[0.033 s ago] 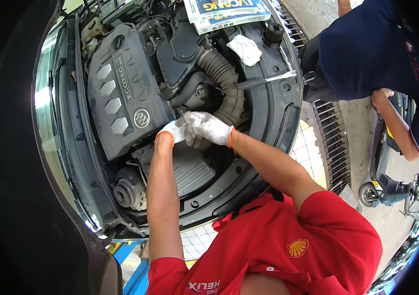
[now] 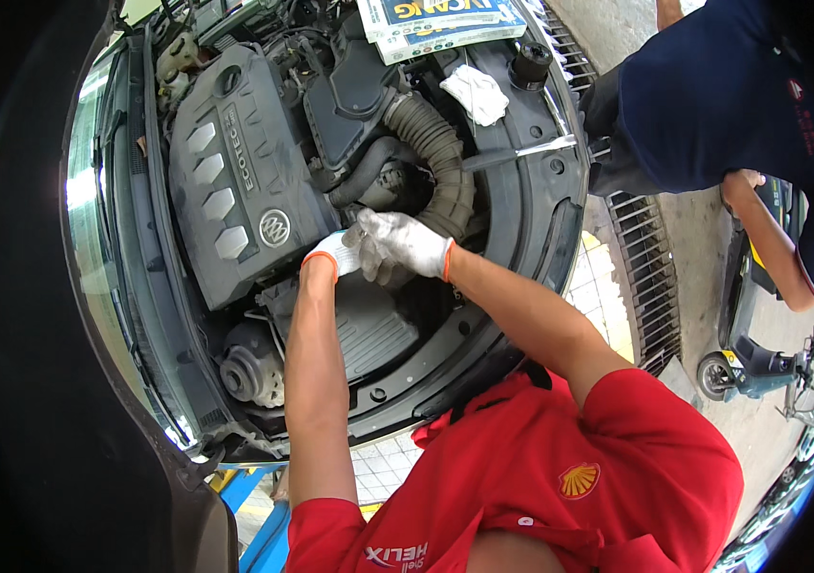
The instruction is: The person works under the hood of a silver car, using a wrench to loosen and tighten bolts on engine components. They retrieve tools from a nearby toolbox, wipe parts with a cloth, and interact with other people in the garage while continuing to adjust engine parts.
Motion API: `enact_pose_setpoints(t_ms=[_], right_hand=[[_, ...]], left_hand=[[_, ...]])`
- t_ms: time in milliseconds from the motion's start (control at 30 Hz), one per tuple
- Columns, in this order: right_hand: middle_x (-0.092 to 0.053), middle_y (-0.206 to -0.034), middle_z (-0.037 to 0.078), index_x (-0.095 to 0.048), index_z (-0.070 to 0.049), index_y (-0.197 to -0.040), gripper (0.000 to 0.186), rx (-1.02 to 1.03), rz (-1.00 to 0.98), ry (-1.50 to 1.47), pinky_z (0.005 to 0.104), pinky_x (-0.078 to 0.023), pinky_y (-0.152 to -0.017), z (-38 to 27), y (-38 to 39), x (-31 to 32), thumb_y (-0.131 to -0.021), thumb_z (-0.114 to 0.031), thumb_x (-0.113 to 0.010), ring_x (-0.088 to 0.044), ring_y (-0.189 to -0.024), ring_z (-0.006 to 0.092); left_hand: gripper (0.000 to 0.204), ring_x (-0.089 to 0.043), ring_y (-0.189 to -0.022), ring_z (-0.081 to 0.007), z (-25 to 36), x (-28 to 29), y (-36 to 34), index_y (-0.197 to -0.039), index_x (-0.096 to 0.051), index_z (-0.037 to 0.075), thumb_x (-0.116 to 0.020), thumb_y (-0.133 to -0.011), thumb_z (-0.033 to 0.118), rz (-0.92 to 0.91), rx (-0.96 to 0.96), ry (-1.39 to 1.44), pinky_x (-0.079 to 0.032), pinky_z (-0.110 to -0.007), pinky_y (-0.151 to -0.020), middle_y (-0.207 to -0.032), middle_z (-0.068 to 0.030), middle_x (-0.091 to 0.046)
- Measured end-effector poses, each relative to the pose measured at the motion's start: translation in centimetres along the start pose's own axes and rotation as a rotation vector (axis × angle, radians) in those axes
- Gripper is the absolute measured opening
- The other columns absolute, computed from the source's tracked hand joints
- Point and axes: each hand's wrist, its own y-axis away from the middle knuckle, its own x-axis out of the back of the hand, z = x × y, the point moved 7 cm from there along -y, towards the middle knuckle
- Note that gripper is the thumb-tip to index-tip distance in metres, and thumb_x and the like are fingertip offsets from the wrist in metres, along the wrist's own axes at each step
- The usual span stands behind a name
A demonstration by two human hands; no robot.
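Both my hands wear white gloves with orange cuffs and meet above the engine bay, between the black engine cover (image 2: 249,162) and the ribbed air intake hose (image 2: 450,177). My left hand (image 2: 336,252) lies beside the cover's near corner, its fingers hidden behind the other hand. My right hand (image 2: 403,246) overlaps it from the right, with bent fingers drawn together and dark grime on the fingertips. Whatever may be between the fingers is hidden. Below the hands sits a ribbed black housing (image 2: 369,329).
Blue-and-white boxes (image 2: 450,38), a crumpled white cloth (image 2: 476,94), a black cylindrical part (image 2: 531,67) and a metal-ended tool (image 2: 545,147) lie along the far right of the bay. A co-worker in dark clothing (image 2: 703,100) stands right, near a floor grate (image 2: 644,277) and scooter (image 2: 760,358).
My right hand has turned slightly and its fingers have shifted a little against the left hand. Everything else looks the same.
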Motion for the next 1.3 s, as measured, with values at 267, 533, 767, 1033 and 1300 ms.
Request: enact_pose_setpoints(t_ms=[267,533,767,1033,1300], right_hand=[[-0.075,-0.119,0.009,-0.074,-0.019,-0.120,0.032,0.433,0.060,1.398,0.0419,-0.058,-0.091,-4.7,-0.7,0.2,-0.110,-0.036,-0.050,-0.072,-0.108,0.0320],[-0.071,-0.122,0.012,-0.066,-0.005,-0.129,0.036,0.605,0.072,0.808,0.0384,-0.059,-0.093,-1.4,-0.4,2.0,-0.111,-0.033,-0.054,-0.073,-0.105,0.0287],[-0.068,-0.075,0.007,-0.071,-0.006,-0.101,0.056,0.111,0.124,0.039,0.0315,-0.056,-0.065,-0.6,0.6,3.0,-0.113,-0.056,-0.049,-0.064,-0.065,0.0157],[-0.060,-0.067,0.005,-0.065,-0.003,-0.094,0.052,0.259,0.038,-0.083,0.0331,-0.049,-0.059,-3.6,10.2,5.5,-0.112,-0.052,-0.056,-0.058,-0.060,0.0155],[-0.050,-0.057,0.000,-0.058,-0.011,-0.075,0.056,-0.175,0.139,0.077,0.0280,-0.038,-0.049,0.3,17.5,6.3,-0.109,-0.055,-0.059,-0.048,-0.050,0.0107]], left_hand=[[0.035,-0.067,-0.121,-0.0185,5.0,-0.3,-0.2,-0.128,-0.072,0.012,-0.043,-0.110,0.022,0.302,-0.142,-0.988,-0.053,-0.033,-0.101,-0.132,-0.0059,-0.073],[0.038,-0.063,-0.124,-0.0192,3.9,-0.7,-0.4,-0.137,-0.065,0.013,-0.035,-0.115,0.023,0.034,-0.032,-1.270,-0.048,-0.033,-0.108,-0.140,-0.0055,-0.069],[0.035,-0.069,-0.116,-0.0437,9.4,-0.7,2.8,-0.114,-0.080,0.007,-0.056,-0.102,0.030,0.226,0.027,-0.986,-0.058,-0.048,-0.096,-0.124,-0.0217,-0.075],[0.030,-0.073,-0.109,-0.0439,10.1,0.2,2.7,-0.107,-0.083,0.008,-0.075,-0.089,0.032,0.522,0.191,-0.979,-0.060,-0.048,-0.094,-0.116,-0.0236,-0.076],[0.034,-0.075,-0.111,-0.0420,10.1,0.2,3.1,-0.110,-0.083,0.009,-0.073,-0.092,0.035,0.627,0.274,-0.920,-0.062,-0.049,-0.092,-0.116,-0.0227,-0.078]])
